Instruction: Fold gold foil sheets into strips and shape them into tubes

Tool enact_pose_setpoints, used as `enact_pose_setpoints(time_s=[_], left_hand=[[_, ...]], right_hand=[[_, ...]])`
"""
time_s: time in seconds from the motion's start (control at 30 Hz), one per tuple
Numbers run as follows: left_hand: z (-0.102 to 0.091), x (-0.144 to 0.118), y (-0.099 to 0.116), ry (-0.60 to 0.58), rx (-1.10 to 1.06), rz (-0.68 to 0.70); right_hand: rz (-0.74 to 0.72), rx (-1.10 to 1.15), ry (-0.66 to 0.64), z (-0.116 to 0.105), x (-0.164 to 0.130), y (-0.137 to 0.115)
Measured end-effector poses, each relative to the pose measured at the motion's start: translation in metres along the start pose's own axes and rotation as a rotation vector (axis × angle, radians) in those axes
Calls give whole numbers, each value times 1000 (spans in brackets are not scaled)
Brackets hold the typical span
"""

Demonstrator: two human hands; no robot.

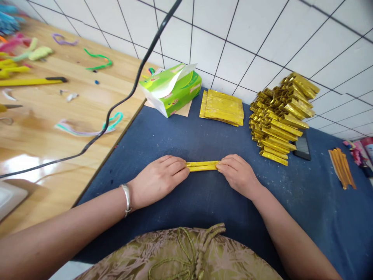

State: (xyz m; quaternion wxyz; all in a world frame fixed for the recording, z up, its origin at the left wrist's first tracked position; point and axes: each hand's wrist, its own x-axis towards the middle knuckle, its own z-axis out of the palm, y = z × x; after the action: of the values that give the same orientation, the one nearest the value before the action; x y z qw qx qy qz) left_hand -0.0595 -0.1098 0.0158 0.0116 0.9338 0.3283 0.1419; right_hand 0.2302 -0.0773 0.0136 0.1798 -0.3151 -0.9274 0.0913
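Centrally on the blue cloth [163, 132], left hand [159, 179] and right hand [239, 175] pinch the folded gold strip [202, 166] by its ends; creasing seems underway, needing even pressure next.

Bare forearms, a silver bangle [126, 199] on the left wrist, olive floral-patterned garment [180, 256] with cord.

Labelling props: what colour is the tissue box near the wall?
The soft paper tissue box is bright green with white; head view.

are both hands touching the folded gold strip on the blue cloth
Touching. The head view shows the left hand pressing its fingertips onto one end of the folded gold strip and the right hand onto the other, with no gap, on the blue cloth.
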Motion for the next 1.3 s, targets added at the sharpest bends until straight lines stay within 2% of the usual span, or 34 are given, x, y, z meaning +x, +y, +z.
enact_pose_setpoints(time_s=[0.4, 0.63, 0.9, 1.3], left_hand=[[3, 3, 2, 24, 14, -49], [4, 4, 2, 26, -3, -49], [1, 5, 2, -41, 45, -28], [6, 14, -4, 59, -106, -162]], right_hand=[[-7, -117, 0, 4, -3, -9], [29, -114, -61, 1, -1, -13], [40, -180, -77, 2, -2, -18], [194, -75, 84, 10, 2, -20]])
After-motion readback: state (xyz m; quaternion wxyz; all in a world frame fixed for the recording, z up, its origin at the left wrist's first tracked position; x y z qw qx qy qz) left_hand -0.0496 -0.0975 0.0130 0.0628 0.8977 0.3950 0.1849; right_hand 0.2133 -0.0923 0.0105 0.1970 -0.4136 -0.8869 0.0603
